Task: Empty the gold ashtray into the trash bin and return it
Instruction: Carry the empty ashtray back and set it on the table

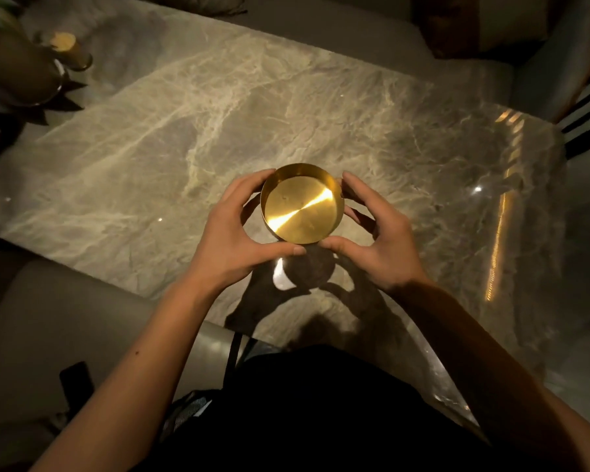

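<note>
Head view looks down on a gold ashtray (302,203) held between two bare hands above a marble table (218,131). Taking the ashtray as the landmark: the left hand (234,238) cups its left side, fingers curled over the far rim and thumb pressed along the near edge; the right hand (377,241) cups its right side the same way, thumb tip meeting the near edge just beside the left thumb. Both hands are closed around the dish. The ashtray is round, shallow and upright, its inside bare and shining with a bright streak of reflected light across the bottom. Its dark shadow falls on the marble just nearer than the dish, so it seems lifted off the surface, though I cannot tell by how much. Well away to the far left of the ashtray stands a candle (69,49) in a glass holder beside a dark rounded vessel (14,66).
</note>
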A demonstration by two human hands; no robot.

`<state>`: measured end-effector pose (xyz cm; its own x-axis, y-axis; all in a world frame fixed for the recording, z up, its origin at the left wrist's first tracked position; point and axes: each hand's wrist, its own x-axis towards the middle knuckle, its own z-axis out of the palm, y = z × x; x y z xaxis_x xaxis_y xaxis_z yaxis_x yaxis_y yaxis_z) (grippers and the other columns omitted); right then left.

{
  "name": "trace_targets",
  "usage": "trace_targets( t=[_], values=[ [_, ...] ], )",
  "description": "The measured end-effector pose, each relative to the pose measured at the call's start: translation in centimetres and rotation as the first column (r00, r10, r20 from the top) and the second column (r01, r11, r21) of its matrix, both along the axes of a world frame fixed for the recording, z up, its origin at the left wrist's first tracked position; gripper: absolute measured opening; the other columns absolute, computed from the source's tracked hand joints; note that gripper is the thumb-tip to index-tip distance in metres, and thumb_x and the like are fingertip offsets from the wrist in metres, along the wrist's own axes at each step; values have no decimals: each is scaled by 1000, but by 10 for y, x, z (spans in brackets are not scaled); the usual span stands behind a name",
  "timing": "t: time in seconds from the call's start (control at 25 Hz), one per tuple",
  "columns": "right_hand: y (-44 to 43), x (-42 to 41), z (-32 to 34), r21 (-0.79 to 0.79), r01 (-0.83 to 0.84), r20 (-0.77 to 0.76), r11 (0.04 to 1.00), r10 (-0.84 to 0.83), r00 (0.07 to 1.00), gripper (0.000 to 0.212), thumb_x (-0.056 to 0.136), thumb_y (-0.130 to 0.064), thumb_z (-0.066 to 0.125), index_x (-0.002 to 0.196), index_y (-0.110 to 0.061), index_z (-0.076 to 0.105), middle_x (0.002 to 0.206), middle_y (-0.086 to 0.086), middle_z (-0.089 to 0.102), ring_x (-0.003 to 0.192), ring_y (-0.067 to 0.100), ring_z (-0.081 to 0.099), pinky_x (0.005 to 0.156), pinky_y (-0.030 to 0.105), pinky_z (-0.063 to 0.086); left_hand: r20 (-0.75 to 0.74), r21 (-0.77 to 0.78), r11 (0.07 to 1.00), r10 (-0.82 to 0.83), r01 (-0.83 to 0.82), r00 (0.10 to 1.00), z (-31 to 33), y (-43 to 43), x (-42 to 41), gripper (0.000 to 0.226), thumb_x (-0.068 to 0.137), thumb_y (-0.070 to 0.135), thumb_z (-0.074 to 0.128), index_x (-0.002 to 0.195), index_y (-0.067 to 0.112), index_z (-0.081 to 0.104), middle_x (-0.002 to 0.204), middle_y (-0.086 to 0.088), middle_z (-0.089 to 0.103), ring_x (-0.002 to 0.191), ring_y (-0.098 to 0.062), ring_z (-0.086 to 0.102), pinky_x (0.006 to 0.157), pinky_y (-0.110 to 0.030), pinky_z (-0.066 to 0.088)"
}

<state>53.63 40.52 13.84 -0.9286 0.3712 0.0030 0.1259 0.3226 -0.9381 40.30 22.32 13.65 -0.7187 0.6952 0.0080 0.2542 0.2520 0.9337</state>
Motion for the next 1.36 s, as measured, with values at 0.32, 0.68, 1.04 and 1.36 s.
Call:
trace_targets(
  t=[0.32, 0.68, 1.04, 1.36],
  values=[
    [-15, -47, -9, -29, -112, 10, 993, 112, 994, 89, 72, -21, 84, 146, -22, 35, 139, -11, 47, 129, -2, 47, 109, 30, 44, 12, -29, 989, 145, -145, 989, -7, -32, -19, 102, 52, 39, 93, 142, 21, 48, 140, 2, 52, 131, -5, 50, 110, -27, 44],
    [-118, -172, -22, 105, -168, 11, 980, 167, 986, 87, 71, -29, 84, 144, -26, 35, 136, -10, 48, 127, 5, 50, 107, 34, 46, -33, -87, 982, 163, -165, 986, -23, -140, -137, 105, 51, 50, 89, 142, 25, 45, 138, 8, 51, 128, -5, 51, 108, -21, 43],
    [-263, -315, -45, 47, -362, 10, 931, 362, 932, 83, 75, -31, 79, 145, -23, 36, 139, -10, 46, 128, 1, 47, 108, 22, 41, -107, -150, 938, 300, -313, 948, -44, -298, -247, 103, 55, 45, 90, 143, 20, 44, 133, 13, 48, 123, -1, 50, 104, -13, 42],
    [-343, -408, -77, 138, -555, 75, 820, 550, 832, 80, 78, -27, 79, 145, -13, 37, 142, 4, 48, 128, 11, 47, 110, 24, 41, 4, -122, 845, 525, -520, 851, -89, -382, -299, 102, 55, 36, 94, 143, 13, 47, 139, 0, 52, 119, 15, 48, 96, -5, 43]
  ],
)
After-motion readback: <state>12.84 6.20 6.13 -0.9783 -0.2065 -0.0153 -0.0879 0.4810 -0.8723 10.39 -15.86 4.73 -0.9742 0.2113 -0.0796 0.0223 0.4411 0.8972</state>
